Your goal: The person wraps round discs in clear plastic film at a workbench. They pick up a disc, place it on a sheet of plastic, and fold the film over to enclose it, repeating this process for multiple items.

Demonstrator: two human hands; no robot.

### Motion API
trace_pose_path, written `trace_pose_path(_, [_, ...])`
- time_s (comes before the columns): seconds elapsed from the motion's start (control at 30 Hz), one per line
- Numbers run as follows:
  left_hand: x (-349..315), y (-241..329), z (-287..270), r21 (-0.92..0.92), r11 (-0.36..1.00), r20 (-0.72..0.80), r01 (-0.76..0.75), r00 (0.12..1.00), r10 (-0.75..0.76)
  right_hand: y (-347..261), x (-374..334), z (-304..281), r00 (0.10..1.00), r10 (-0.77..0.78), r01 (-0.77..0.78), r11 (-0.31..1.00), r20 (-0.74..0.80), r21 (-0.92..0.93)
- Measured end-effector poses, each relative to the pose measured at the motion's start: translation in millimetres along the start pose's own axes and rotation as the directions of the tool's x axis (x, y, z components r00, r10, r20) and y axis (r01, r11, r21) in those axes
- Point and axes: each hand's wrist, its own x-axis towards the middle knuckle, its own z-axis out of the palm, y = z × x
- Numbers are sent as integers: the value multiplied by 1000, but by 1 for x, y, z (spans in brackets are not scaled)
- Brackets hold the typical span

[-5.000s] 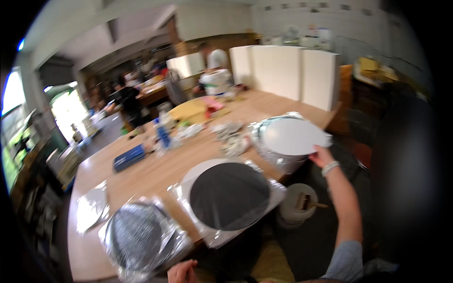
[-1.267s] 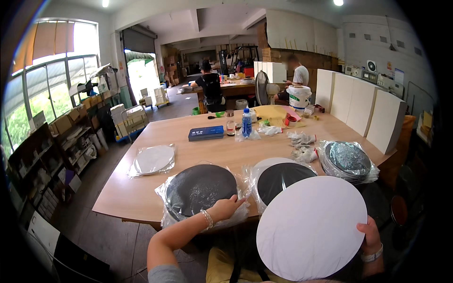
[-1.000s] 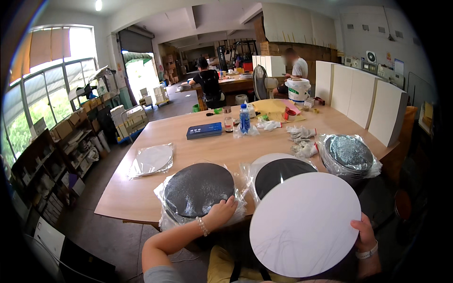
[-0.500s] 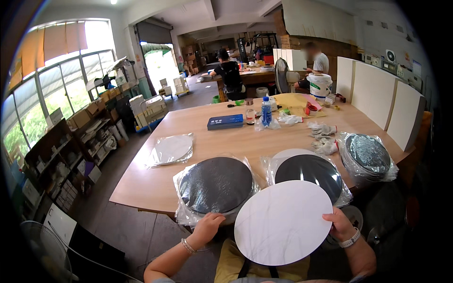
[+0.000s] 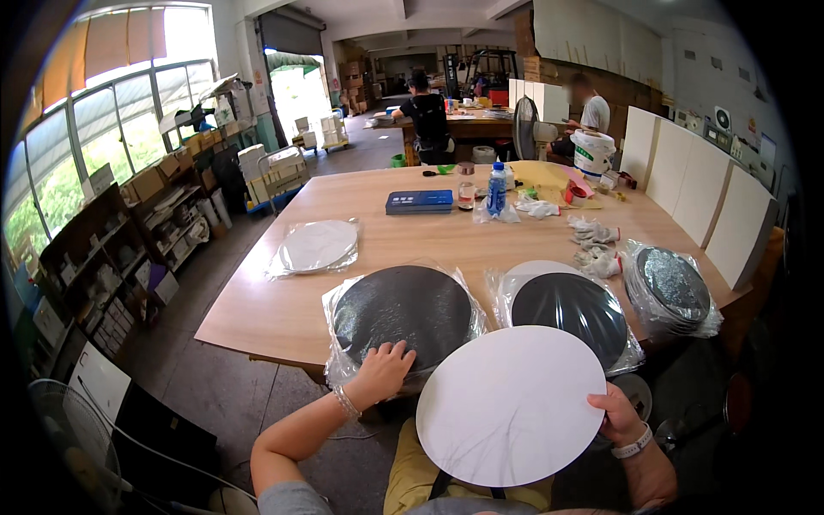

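My right hand (image 5: 620, 414) grips the right edge of a large white round board (image 5: 511, 403), tilted above my lap. Thin grey scuff lines cross its lower part. My left hand (image 5: 384, 373) rests on the near edge of a black round disc (image 5: 403, 305) in clear plastic wrap, its fingers stretched out on the surface. To the right, a second black disc (image 5: 571, 313) lies in plastic on the table, partly hidden by the white board. A whitish disc edge shows behind it.
A plastic-wrapped white disc (image 5: 318, 245) lies on the table (image 5: 249, 300) at left, a stack of wrapped dark discs (image 5: 672, 283) at right. Farther back are a blue box (image 5: 419, 202), a blue-capped bottle (image 5: 497, 189), work gloves (image 5: 594, 232) and a white bucket (image 5: 592, 154). Two people work beyond.
My left hand has moved from the near edge of the plastic wrap onto the black disc, fingers spreading out. My right hand still holds the white board. The view has shifted slightly.
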Motion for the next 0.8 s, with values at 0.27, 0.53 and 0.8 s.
trace_pose_path(0.27, [2,0,-15,-12,1000,212,17,977,-14,8,-7,0,999,16,-15,999,-51,28])
trace_pose_path(0.53, [1,-11,-9,-86,995,243,-40,968,60,9,-7,2,999,52,-52,999,7,-10])
trace_pose_path(0.8, [2,-25,-12,-22,988,148,-155,976,157,7,-8,15,998,17,-16,1000,-58,27])
